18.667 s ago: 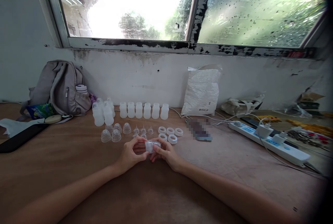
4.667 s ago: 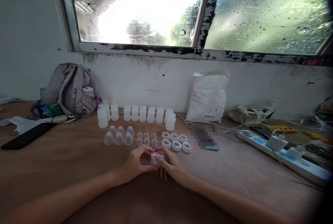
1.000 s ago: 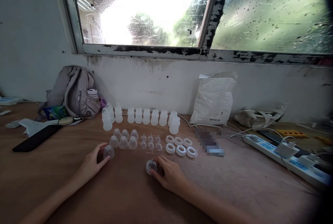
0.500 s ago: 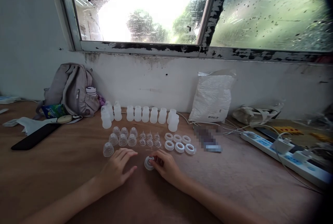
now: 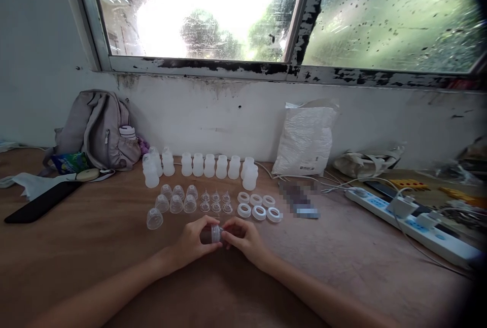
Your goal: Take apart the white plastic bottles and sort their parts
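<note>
Between my two hands is a white ribbed bottle collar (image 5: 216, 234), turned on its side, with what looks like a clear teat at its right. My left hand (image 5: 192, 240) grips the collar between thumb and fingertips from the left. My right hand (image 5: 245, 239) pinches at its right side, where the fingers partly hide the teat. Just beyond lie two rows of clear teats (image 5: 215, 207). To their right are two rows of white collars (image 5: 259, 212), and to their left several clear domed caps (image 5: 176, 204).
White bottles (image 5: 209, 166) stand along the wall. At the left are a grey backpack (image 5: 95, 125) and a black flat strip (image 5: 43, 202). A white plastic bag (image 5: 305, 140) leans at the back; a power strip (image 5: 403, 219) with cables lies at the right.
My left hand has come right and closed on the collar. The collar has been lifted and tipped from lying flat onto its side. The camera view has shifted slightly.
</note>
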A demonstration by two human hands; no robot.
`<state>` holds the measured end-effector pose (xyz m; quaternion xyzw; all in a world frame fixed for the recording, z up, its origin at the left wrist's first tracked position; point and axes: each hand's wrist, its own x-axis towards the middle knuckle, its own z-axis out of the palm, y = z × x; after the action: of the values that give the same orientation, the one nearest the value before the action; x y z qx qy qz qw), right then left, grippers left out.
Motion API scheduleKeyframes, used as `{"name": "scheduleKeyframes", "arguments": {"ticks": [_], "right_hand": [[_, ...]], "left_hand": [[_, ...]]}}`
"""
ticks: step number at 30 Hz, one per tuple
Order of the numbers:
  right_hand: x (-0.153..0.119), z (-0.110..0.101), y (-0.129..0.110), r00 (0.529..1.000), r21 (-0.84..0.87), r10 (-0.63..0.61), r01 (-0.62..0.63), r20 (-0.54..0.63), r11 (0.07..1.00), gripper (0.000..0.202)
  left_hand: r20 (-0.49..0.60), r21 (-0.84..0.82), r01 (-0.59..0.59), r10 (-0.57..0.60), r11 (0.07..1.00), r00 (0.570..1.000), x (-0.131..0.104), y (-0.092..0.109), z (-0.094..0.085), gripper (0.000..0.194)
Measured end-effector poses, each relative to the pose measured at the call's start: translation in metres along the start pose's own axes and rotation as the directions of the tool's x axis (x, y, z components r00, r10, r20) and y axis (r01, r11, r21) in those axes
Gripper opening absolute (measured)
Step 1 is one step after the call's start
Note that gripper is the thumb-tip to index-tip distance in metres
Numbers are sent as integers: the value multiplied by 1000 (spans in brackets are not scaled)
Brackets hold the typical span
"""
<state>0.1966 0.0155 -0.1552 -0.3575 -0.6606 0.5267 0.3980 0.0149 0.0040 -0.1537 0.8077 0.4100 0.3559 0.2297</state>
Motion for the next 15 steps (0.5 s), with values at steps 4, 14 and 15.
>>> {"name": "scheduleKeyframes", "arguments": {"ticks": [4,14,15], "right_hand": [[-2,0,1,1000,-65,-9,11,24,998,22],[-4,1,2,997,-206,-62,69,39,976,19],[-3,1,1,997,-201,-65,71,34,977,19]], "left_hand": [[13,27,-35,35,999,999,-3,-3,2,36],[62,67,-141,136,988,989,-5,-11,6,38],[65,69,-147,142,987,988,-5,-11,6,38]]}}
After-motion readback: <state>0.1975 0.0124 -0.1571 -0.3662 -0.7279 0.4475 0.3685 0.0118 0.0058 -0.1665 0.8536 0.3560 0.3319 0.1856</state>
